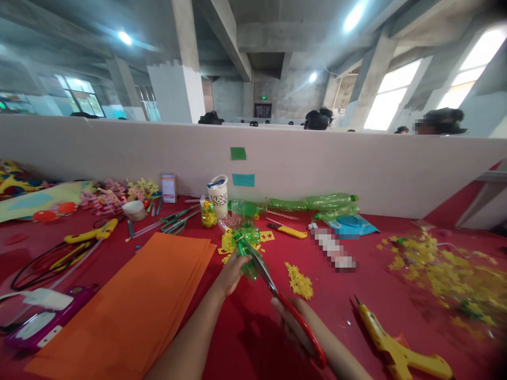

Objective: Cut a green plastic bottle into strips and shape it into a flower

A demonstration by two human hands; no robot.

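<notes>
Red table (336, 327) seen from the worker's side, its far edge against a white partition (317, 169). The left hand (233, 272) pinches a green bottle piece (241, 247), thumb along its side, over the table's middle; the right hand (293, 316) is closed around the handle of red scissors (304, 328), whose blades lie against the piece; whether they bite into it cannot be told. Fingers and blades hide part of the piece. Close behind it, crowding the hands, lie yellow punched sheets (266, 237) and a clear green bottle part (251, 232). A star heap (299, 281) lies just beyond the right hand. Orange sheets (122, 301) lie beside the left forearm, with a power strip (39, 322) toward the table's near left corner. Along the far edge: a white cup (217, 199), green bottles (332, 202) and a blue packet (356, 226). A yellow cutter (292, 231) lies short of these. Rightward: a glue gun (376, 327) and loose-looking yellow stars (447, 269).
</notes>
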